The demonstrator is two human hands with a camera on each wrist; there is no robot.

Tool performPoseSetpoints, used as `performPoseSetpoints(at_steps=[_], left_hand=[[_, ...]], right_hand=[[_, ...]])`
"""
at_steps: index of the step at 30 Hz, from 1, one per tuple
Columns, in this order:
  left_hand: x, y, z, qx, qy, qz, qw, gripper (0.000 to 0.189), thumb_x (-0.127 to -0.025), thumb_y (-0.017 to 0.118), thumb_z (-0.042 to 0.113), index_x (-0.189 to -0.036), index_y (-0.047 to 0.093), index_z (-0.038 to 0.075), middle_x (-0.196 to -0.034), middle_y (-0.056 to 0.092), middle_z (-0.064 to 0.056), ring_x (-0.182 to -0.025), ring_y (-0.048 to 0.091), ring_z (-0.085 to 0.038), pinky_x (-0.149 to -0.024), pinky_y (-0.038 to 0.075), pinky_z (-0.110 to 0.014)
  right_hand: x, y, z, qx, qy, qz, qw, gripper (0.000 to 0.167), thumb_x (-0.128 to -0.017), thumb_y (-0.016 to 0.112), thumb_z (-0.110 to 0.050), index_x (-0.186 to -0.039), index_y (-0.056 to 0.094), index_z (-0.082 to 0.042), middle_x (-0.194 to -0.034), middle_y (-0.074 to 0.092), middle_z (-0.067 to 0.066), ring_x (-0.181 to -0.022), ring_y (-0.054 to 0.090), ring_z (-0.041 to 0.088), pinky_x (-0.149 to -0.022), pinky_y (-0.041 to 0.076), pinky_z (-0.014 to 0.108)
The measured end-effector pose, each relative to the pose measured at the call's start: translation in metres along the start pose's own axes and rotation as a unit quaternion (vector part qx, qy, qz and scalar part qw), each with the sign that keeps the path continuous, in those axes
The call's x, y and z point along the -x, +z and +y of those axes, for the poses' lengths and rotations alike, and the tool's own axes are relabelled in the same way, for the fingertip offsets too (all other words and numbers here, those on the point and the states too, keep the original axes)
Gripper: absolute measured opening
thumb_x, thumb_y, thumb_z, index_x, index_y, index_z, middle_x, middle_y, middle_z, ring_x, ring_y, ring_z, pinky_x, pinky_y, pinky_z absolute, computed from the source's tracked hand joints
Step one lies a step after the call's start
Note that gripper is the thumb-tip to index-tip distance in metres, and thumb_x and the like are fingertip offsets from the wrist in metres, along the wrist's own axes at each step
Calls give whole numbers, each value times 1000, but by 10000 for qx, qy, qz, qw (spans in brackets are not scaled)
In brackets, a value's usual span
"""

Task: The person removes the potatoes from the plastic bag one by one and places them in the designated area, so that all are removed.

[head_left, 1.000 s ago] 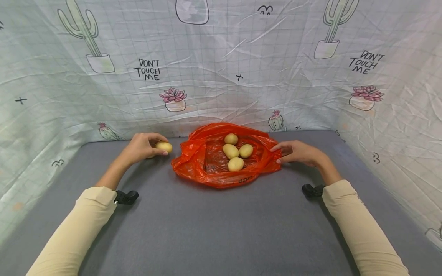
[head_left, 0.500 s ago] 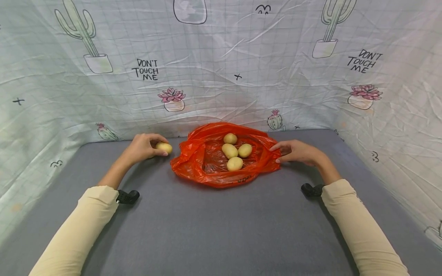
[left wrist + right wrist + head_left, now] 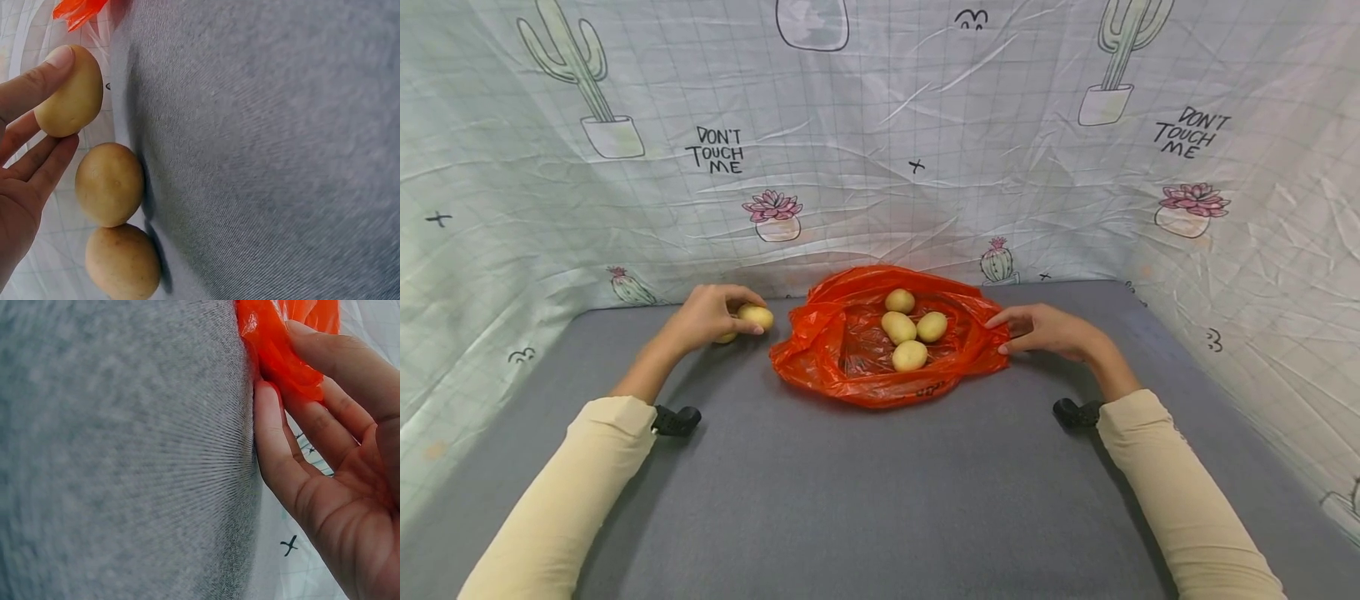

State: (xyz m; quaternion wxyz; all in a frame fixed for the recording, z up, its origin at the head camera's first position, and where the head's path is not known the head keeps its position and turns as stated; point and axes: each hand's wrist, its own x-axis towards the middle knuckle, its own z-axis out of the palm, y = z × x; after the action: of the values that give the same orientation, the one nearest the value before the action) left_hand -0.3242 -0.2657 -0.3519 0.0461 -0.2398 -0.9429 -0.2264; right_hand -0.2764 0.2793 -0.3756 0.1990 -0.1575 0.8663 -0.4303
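Note:
My left hand holds a yellow potato between thumb and fingers, left of the red plastic bag. In the left wrist view this potato is raised above the grey surface. Two more potatoes, one nearer and one behind it, rest on the surface below the hand. From the head, only a sliver of a potato shows under that hand. Several potatoes lie inside the spread bag, among them a front one. My right hand pinches the bag's right edge.
A grey cloth-covered table spreads in front of the bag. Behind and at both sides hangs a pale curtain printed with cacti and lettering. The bag lies close to the table's back edge.
My left hand has risen slightly with the potato, and part of another potato now shows beneath it. The right hand and the bag have stayed in place.

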Motion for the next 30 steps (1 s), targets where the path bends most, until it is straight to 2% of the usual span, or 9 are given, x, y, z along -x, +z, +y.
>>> performPoseSetpoints(at_steps=[11, 19, 26, 30], left_hand=[[-4, -4, 1, -142, 154, -154, 9997, 35, -79, 89, 25, -110, 78, 12, -104, 76, -10, -94, 64, -27, -82, 47, -42], [-7, -2, 2, -140, 129, -278, 9994, 35, -79, 90, 24, -109, 78, 11, -104, 76, -9, -93, 65, -27, -83, 48, -43], [-13, 1, 0, -312, 475, -408, 9976, 32, -77, 91, 25, -105, 79, 13, -101, 76, -6, -87, 64, -24, -79, 48, -40], [-14, 1, -2, -375, 530, -499, 9966, 32, -77, 91, 26, -105, 80, 14, -100, 76, -4, -85, 63, -21, -77, 47, -39]], right_hand=[[3, 1, -1, -6, -17, 44, 10000, 51, -92, 75, -9, -140, 58, -1, -146, 53, 23, -133, 51, 37, -94, 51, 32], [1, 1, -2, 95, 12, 65, 9999, 51, -92, 75, -11, -140, 58, -3, -146, 53, 22, -133, 51, 37, -96, 51, 36], [2, 1, 1, 63, -105, 82, 9999, 50, -92, 75, -7, -139, 58, -1, -147, 51, 24, -137, 47, 40, -97, 50, 35], [2, 1, 1, 19, -117, 45, 9999, 50, -92, 75, -8, -139, 58, -1, -147, 51, 23, -136, 48, 39, -96, 50, 32]])
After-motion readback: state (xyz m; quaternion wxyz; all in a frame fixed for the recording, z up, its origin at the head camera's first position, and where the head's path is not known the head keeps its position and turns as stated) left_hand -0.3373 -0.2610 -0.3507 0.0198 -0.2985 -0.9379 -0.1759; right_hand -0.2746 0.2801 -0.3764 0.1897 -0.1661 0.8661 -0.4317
